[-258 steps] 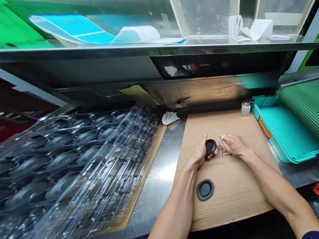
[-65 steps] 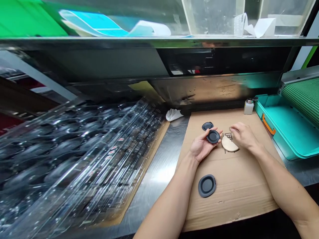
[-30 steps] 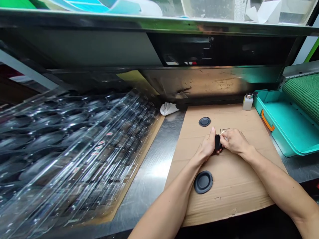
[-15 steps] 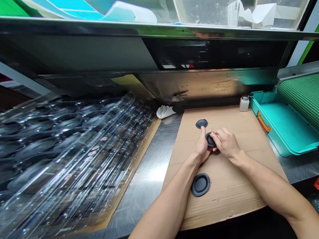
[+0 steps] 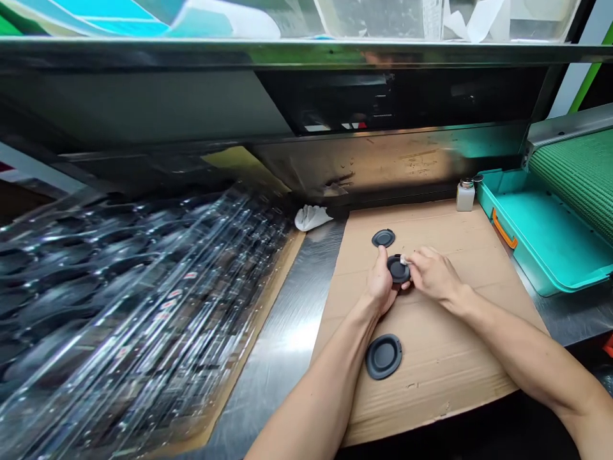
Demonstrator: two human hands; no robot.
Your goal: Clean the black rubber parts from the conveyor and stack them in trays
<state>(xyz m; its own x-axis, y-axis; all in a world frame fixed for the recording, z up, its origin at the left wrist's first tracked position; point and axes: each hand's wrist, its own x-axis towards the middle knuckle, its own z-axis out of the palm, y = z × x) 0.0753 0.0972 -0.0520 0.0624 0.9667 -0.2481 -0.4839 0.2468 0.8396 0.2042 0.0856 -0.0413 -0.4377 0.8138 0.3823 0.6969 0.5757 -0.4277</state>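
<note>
My left hand (image 5: 381,281) grips a small black oval cap (image 5: 398,269) by its left side and underneath, its dished face turned up. At the cap's upper right edge, my right hand (image 5: 435,273) pinches a bit of white cloth or tissue (image 5: 403,259) that touches the rim. Just beyond my left hand, a second black cap (image 5: 384,237) lies on a sheet of cardboard (image 5: 460,358). Closer to me, beside my left forearm, a third black cap (image 5: 384,356) lies face up on the same sheet.
Clear plastic trays (image 5: 158,306) with dark parts are piled at the left. A crumpled white cloth (image 5: 312,218) lies near their far corner. A small bottle (image 5: 465,195) stands beside a teal bin (image 5: 560,249) at the right, next to a green conveyor belt (image 5: 582,172).
The held cap has tilted so more of its face shows. My right hand has shifted to its upper right edge, and the white bit shows more. The view has shifted slightly.
</note>
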